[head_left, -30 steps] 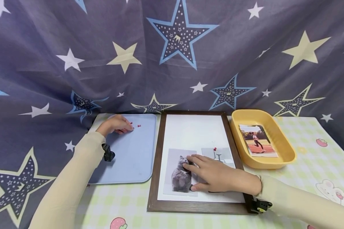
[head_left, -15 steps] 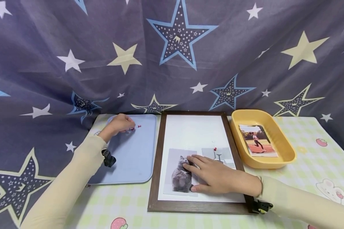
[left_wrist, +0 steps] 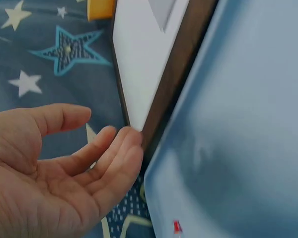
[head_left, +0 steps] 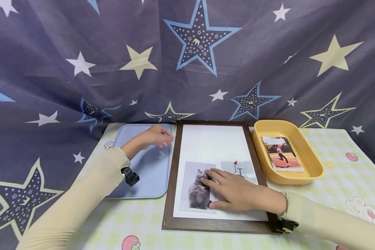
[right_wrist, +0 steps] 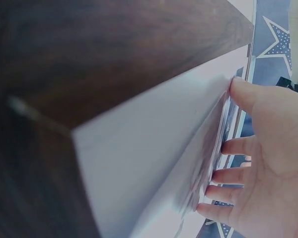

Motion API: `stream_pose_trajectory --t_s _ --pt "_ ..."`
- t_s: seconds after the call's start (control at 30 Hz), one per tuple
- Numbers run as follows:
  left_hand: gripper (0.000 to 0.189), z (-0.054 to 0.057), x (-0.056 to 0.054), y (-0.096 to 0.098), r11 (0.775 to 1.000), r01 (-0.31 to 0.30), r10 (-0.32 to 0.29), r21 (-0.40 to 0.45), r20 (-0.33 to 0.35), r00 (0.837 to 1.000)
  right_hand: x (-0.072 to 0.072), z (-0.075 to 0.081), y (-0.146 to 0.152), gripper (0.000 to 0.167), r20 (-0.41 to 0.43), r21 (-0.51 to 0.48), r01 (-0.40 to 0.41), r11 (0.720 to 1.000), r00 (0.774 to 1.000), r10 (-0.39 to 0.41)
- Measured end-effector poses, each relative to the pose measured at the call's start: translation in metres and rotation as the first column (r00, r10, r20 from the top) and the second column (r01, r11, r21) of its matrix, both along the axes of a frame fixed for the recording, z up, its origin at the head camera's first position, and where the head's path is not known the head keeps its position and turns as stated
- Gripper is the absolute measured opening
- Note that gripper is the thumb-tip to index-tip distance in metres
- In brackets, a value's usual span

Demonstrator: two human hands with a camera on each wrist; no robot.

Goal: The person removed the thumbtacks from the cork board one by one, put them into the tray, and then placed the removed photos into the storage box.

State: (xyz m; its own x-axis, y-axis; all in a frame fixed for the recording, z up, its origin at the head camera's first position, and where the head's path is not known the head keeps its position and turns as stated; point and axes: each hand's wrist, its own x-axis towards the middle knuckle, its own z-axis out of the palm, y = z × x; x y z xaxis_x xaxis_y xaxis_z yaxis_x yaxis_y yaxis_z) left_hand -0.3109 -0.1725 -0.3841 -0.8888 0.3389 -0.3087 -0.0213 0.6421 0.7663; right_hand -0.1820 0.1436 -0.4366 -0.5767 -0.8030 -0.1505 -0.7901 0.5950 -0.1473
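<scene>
My left hand (head_left: pixel 154 136) hovers over the right back part of the blue tray (head_left: pixel 150 173), its fingers loosely bent. In the left wrist view the thumb stands apart from the fingers, and nothing shows between them. One red pushpin (left_wrist: pixel 177 227) lies on the tray there. My right hand (head_left: pixel 237 191) rests with spread fingers on the cat photo (head_left: pixel 199 192), on the white board (head_left: pixel 212 142) with a dark wooden frame (head_left: pixel 218 227). Partly under that hand lies a second, grey photo (head_left: pixel 248 170), with a red pushpin (head_left: pixel 235 162) at its top edge.
Right of the frame stands a yellow basket (head_left: pixel 312 166) holding a stack of photos (head_left: pixel 282 156), a runner on top. A checked tablecloth (head_left: pixel 337 201) covers the table. Behind it hangs a dark curtain (head_left: pixel 112 27) with stars.
My left hand has moved right across the tray, from beside the red pushpins toward the frame. My right hand stays on the cat photo.
</scene>
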Motion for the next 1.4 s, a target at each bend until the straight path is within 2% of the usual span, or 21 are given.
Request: stream_pose_trajectory --t_s 0.17,0.33,0.7,1.03,1.17,1.4 --pt "0.039 0.002 0.008 0.019 0.997 0.083 -0.083 0.006 0.134 0.988 0.0 0.0 0.001 0.074 0.006 0.004 0.011 1.0 1.0 -0.011" --pt "0.039 0.002 0.013 0.031 0.994 0.11 -0.105 -0.017 0.188 0.976 0.001 0.001 0.001 0.073 -0.002 -0.007 0.006 1.0 1.0 -0.006" --pt "0.036 0.002 0.016 0.049 0.985 0.163 -0.144 -0.06 0.243 0.959 0.002 0.002 0.001 0.072 0.004 -0.006 0.009 1.0 1.0 -0.009" --pt "0.019 -0.002 0.016 0.057 0.98 0.184 -0.161 -0.071 0.247 0.956 0.002 0.0 0.001 0.072 0.013 -0.016 0.011 1.0 1.0 -0.011" --pt "0.021 -0.005 0.015 0.059 0.977 0.201 -0.176 -0.077 0.254 0.951 0.001 0.0 0.0 0.073 0.006 -0.013 0.006 1.0 1.0 -0.006" --pt "0.022 -0.007 0.015 0.061 0.973 0.2 -0.167 -0.118 0.247 0.955 0.0 0.0 -0.001 0.073 0.004 -0.01 0.01 1.0 1.0 -0.01"
